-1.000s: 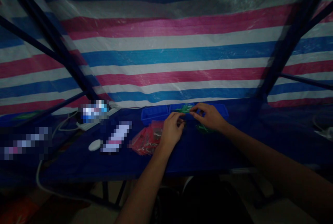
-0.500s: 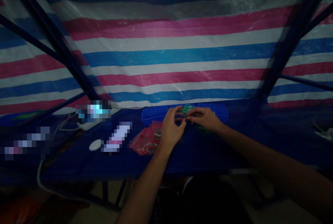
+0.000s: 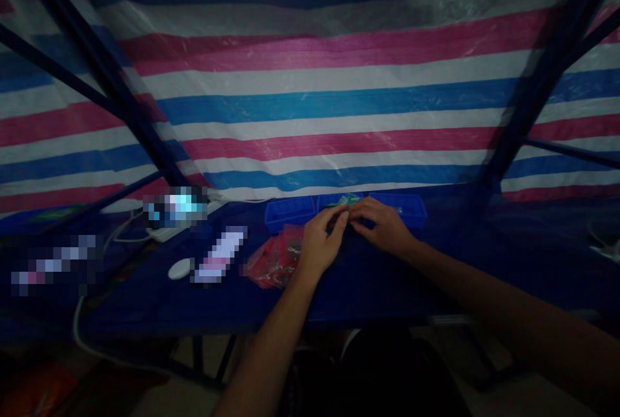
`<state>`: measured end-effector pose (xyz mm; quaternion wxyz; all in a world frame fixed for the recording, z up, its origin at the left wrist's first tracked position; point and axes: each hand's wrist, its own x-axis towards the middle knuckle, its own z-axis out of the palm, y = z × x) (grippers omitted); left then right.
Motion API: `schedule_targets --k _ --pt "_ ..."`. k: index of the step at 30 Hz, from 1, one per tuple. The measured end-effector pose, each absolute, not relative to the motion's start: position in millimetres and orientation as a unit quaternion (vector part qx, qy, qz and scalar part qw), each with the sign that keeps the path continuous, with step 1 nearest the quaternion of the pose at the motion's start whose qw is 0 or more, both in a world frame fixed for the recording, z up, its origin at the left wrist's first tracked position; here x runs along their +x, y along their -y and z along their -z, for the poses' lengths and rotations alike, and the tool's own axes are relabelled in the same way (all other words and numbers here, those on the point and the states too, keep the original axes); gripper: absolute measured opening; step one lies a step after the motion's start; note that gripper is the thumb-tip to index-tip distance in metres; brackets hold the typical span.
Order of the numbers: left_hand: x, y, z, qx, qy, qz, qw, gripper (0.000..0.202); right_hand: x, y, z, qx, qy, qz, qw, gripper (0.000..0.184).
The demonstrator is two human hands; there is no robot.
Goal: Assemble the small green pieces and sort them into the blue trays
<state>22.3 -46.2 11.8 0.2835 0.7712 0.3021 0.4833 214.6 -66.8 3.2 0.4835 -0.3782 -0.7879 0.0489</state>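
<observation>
Fingers [image 3: 343, 217] meeting at the tips, work looks mid-way

Left hand [image 3: 320, 243] and right hand [image 3: 382, 226] nearly touch above the counter [image 3: 378, 288]; whether they're clamped on anything, cannot tell (too dark, too small). Red plastic bags [image 3: 271, 263] lie heaped beside the left wrist, maybe the done portion, though that's a guess. Green plastic [image 3: 346, 199] shows at the middle blue tray [image 3: 320, 202], so some is probably left. No count readable.
</observation>
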Motion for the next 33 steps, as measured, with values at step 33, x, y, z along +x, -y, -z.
schedule_targets --k 33 --pt "19 31 2 0.745 -0.369 -0.472 0.292 0.021 213 70 -9 -0.412 0.737 -0.143 0.516 0.016"
